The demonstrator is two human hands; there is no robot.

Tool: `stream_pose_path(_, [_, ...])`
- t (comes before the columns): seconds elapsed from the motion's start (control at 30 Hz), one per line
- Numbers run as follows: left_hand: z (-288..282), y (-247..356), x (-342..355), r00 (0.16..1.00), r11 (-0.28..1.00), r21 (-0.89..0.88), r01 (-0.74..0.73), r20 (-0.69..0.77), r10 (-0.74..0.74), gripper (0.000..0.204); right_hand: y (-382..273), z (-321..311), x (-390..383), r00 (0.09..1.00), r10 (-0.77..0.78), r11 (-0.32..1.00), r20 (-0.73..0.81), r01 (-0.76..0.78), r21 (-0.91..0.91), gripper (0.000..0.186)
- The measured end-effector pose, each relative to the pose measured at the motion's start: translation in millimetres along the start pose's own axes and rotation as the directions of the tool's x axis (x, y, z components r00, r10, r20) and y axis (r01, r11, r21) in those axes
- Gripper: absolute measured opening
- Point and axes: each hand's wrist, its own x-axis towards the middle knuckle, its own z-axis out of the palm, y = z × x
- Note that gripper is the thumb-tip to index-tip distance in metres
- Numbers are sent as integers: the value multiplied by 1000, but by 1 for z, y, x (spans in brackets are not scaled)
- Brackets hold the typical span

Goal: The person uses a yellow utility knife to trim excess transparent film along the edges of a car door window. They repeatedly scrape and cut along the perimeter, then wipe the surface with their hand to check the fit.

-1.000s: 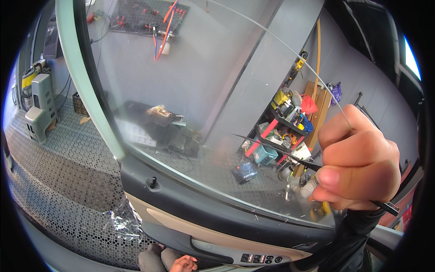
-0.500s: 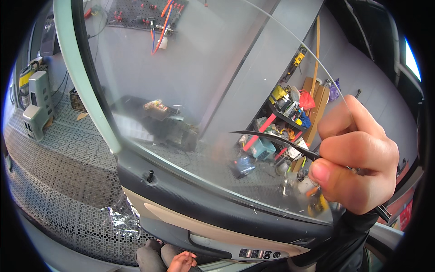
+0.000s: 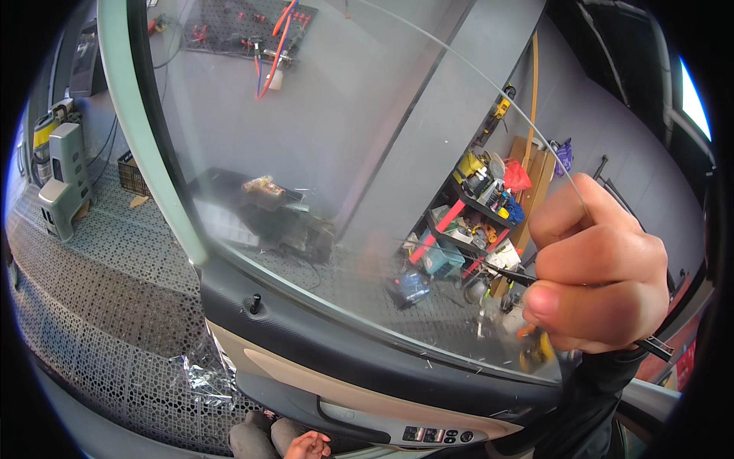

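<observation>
At the right, my right hand (image 3: 600, 279) is closed around a slim black pointed tool (image 3: 514, 274); its exact kind is unclear. Its thin tip points left across the glass, and its metallic rear end shows below my palm. My bent fingers lie by the curved edge of the car door window (image 3: 359, 115), a hazy see-through pane. Low in the view, my left hand (image 3: 307, 444) rests near my knees with fingers loosely bent and apart, and nothing visible in it. The dark door panel (image 3: 367, 359) runs beneath the pane, with small pale slivers scattered along its top.
The black lock knob (image 3: 255, 304) stands up from the panel, and window switches (image 3: 432, 435) sit lower down. Crumpled clear film (image 3: 208, 382) lies on the grated floor (image 3: 115, 306). Through the glass show a cluttered tool shelf (image 3: 459, 222) and a pegboard (image 3: 229, 23).
The black tool's thin front, plainly dark before against the glass, now looks fainter and shorter. My right hand has shifted slightly. My left hand stays low by my knees.
</observation>
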Motion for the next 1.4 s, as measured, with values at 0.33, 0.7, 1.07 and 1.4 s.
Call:
stream_pose_path(0.33, [6, 2, -1, 997, 998, -51, 30, -65, -34, 18, 2, -3, 0, 999, -6, 998, 45, 9, -70, 35])
stream_pose_path(0.7, [12, 5, -4, 997, 999, -27, 28, -67, -29, 19, 5, -5, 0, 994, -70, 995, 78, 75, -68, 25])
stream_pose_path(1.07, [2, 2, 0, 1000, 999, -32, -3, 10, 3, 20, 3, -11, 2, 983, -39, 996, 181, 52, -70, 21])
stream_pose_path(1.4, [-4, 2, 1, 999, 998, -45, 47, -10, -47, 17, 2, -10, 1, 990, 20, 999, 138, -25, 35, 24])
